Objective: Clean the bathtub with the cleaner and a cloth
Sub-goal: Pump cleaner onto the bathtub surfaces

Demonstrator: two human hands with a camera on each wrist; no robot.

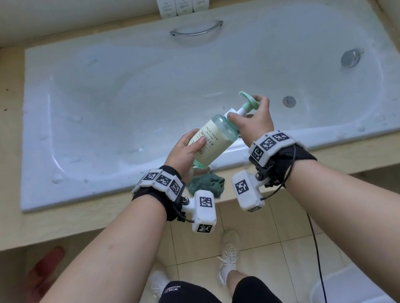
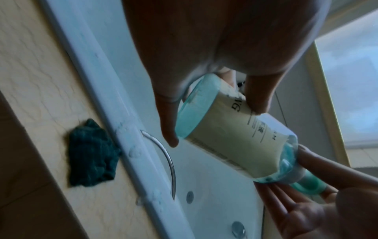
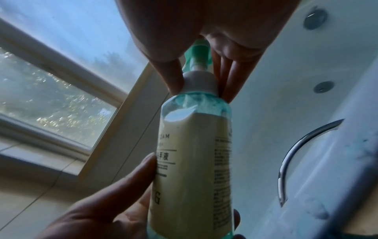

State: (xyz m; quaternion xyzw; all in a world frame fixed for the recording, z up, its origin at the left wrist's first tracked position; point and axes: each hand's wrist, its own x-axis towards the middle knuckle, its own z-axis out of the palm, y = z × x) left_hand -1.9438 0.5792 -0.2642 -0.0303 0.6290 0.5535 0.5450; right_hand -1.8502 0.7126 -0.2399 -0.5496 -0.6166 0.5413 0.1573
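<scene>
— Tub (image 1: 114,106) wet, foam spots on its rim. Wiped yet?
— Not yet, I judge. My left hand (image 1: 184,150) grips the bottle (image 1: 217,137) over the near rim, right hand (image 1: 255,117) pinches its pump; cloth (image 1: 205,183) lies on the near ledge.

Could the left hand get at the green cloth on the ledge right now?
Probably not yet: the left hand grips the cleaner bottle. The cloth lies uncovered on the ledge just below it, so once freed, the way looks open.

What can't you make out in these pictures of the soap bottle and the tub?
- Pump nozzle: head view, outlet faces away; right hand covers it in the right wrist view.
- Bottle label: small print blurred, left hand covers part.
- Cloth: head view, partly behind wrist camera.
</scene>
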